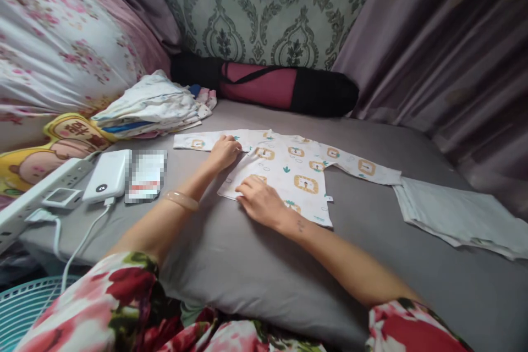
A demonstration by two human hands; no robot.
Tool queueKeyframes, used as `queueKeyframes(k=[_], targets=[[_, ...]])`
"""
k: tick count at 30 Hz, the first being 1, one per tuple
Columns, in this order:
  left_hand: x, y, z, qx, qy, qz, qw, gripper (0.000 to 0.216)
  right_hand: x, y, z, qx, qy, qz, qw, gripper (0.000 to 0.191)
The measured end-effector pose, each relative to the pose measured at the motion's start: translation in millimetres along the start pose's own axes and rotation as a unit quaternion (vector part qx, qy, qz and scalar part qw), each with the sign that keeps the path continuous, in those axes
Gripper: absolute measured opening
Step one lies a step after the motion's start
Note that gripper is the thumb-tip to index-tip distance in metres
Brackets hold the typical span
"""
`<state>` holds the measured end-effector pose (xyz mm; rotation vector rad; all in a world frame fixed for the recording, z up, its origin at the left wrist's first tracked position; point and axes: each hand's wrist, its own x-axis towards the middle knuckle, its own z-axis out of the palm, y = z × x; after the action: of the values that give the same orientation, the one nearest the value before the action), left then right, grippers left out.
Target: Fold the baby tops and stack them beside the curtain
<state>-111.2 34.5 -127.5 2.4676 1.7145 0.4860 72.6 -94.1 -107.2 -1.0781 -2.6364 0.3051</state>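
Note:
A small white baby shirt (297, 168) with orange lion prints lies spread on the grey bed sheet (231, 253), sleeves out to both sides. My left hand (225, 151) rests near the shirt's left shoulder, fingers curled and pinching the fabric where the side is folded over. My right hand (260, 199) lies flat on the shirt's lower left edge, fingers stretched out and pressing the fold down. A pale bangle (180, 199) sits on my left wrist.
A pile of folded baby clothes (152, 107) sits at the back left. A folded pale cloth (457, 212) lies at the right. A white power bank (106, 175), a power strip (37, 192) and cables lie at the left. A pink-and-black rolled bag (284, 88) lines the wall.

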Motion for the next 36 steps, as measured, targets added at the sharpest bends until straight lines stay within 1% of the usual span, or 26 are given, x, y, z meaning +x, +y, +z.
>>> queueKeyframes(k=[2, 5, 7, 10, 13, 17, 19, 20, 22, 23, 24, 25, 26, 27, 28, 29, 30, 31, 34, 36], targets=[[1, 1, -2, 0.025, -0.023, 0.012, 0.999, 0.029, 18, -13, 13, -0.025, -0.005, 0.009, 1.0, 0.019], [4, -2, -2, 0.057, -0.045, -0.008, 0.997, 0.032, 31, -22, 26, -0.065, -0.019, 0.037, 0.997, 0.02], [9, -8, 0, 0.067, -0.043, -0.023, 0.997, 0.033, 33, -22, 27, -0.085, -0.034, 0.039, 0.995, 0.022], [19, -17, 3, 0.062, -0.014, -0.04, 0.997, 0.032, 33, -19, 24, -0.085, -0.054, 0.037, 0.994, 0.025], [28, -26, 7, 0.044, 0.016, -0.035, 0.998, 0.031, 34, -10, 19, -0.022, -0.075, 0.038, 0.996, 0.021], [33, -36, 12, 0.031, 0.031, 0.006, 0.999, 0.035, 36, 2, 13, 0.104, -0.104, 0.002, 0.989, 0.014], [32, -39, 13, 0.028, 0.029, 0.032, 0.999, 0.04, 39, 8, 7, 0.172, -0.126, -0.024, 0.977, 0.014], [30, -39, 12, 0.028, 0.029, 0.034, 0.999, 0.044, 41, 11, 3, 0.205, -0.148, -0.034, 0.967, 0.015], [24, -35, 10, 0.035, 0.047, 0.005, 0.998, 0.046, 46, 21, -4, 0.252, -0.187, -0.03, 0.949, 0.025], [20, -30, 8, 0.041, 0.065, -0.017, 0.997, 0.044, 50, 28, -6, 0.253, -0.182, -0.008, 0.95, 0.029], [15, -23, 6, 0.044, 0.084, -0.031, 0.995, 0.04, 53, 36, -8, 0.236, -0.151, 0.029, 0.959, 0.031], [11, -15, 5, 0.042, 0.094, -0.027, 0.994, 0.036, 56, 46, -7, 0.204, -0.098, 0.074, 0.971, 0.032], [6, -6, 5, 0.032, 0.09, -0.002, 0.995, 0.032, 59, 57, -6, 0.161, -0.036, 0.119, 0.979, 0.032], [1, 2, 7, 0.015, 0.074, 0.039, 0.996, 0.03, 62, 68, -3, 0.115, 0.018, 0.158, 0.98, 0.032], [-3, 10, 11, -0.008, 0.046, 0.089, 0.995, 0.03, 64, 78, 0, 0.074, 0.053, 0.188, 0.978, 0.033], [-7, 17, 16, -0.029, 0.019, 0.129, 0.991, 0.032, 67, 87, 5, 0.041, 0.066, 0.208, 0.975, 0.036], [-10, 21, 22, -0.041, -0.002, 0.152, 0.988, 0.034, 68, 95, 9, 0.019, 0.06, 0.219, 0.974, 0.04], [-13, 24, 27, -0.043, -0.016, 0.151, 0.987, 0.038, 70, 101, 13, 0.005, 0.043, 0.225, 0.973, 0.045], [-17, 21, 39, -0.008, -0.053, 0.082, 0.995, 0.054, 72, 106, 21, -0.012, -0.005, 0.234, 0.972, 0.057], [-18, 16, 40, 0.015, -0.088, 0.049, 0.995, 0.063, 70, 103, 21, -0.013, -0.027, 0.227, 0.973, 0.06]])
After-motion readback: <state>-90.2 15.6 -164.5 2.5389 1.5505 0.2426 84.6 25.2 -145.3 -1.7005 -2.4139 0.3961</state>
